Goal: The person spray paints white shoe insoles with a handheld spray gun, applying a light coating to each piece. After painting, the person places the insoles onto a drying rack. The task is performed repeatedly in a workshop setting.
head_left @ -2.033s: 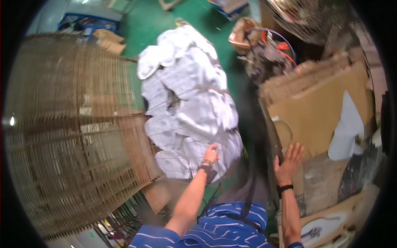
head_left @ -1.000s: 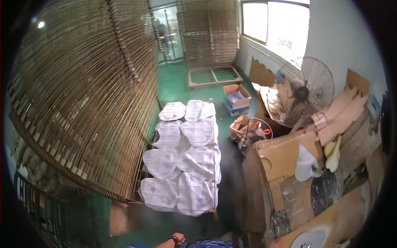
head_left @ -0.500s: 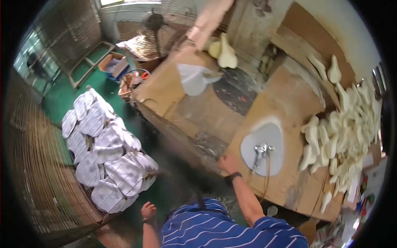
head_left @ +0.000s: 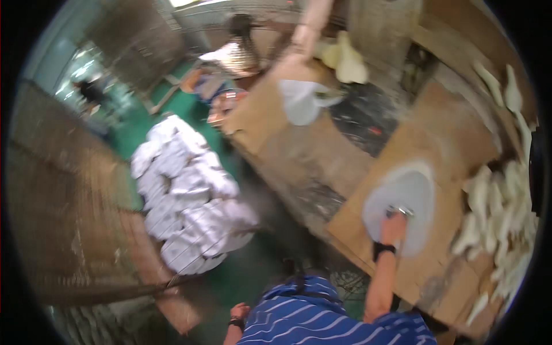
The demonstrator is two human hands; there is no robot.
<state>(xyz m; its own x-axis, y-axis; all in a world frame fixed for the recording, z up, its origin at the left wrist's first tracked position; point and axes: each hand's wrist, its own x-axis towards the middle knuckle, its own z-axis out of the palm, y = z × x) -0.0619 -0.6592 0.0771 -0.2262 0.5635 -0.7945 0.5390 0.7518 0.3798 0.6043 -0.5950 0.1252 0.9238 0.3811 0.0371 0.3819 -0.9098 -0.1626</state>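
Observation:
My right hand [head_left: 394, 228] reaches forward onto a pale grey oval patch [head_left: 415, 190] on a cardboard sheet [head_left: 443, 144] that covers the workbench. Its fingers are closed around a small metal tool [head_left: 398, 211] whose end sticks out past them. A dark band sits on that wrist. My left hand [head_left: 238, 313] hangs low beside my blue striped shirt, fingers curled, holding nothing that I can see. The picture is blurred by motion.
Several pale shaped pieces [head_left: 494, 213] are heaped along the bench's right side. A pile of white flat pieces [head_left: 184, 201] lies on the green floor. Woven screens [head_left: 63, 190] lean at the left. Another person's arm [head_left: 307, 29] reaches over a white sheet [head_left: 302, 100] at the far end. A fan [head_left: 236, 52] stands behind.
My view swung from the floor pile and woven screens to the workbench. My right hand moved forward from the cardboard's edge onto the metal tool; my left hand dropped to my side.

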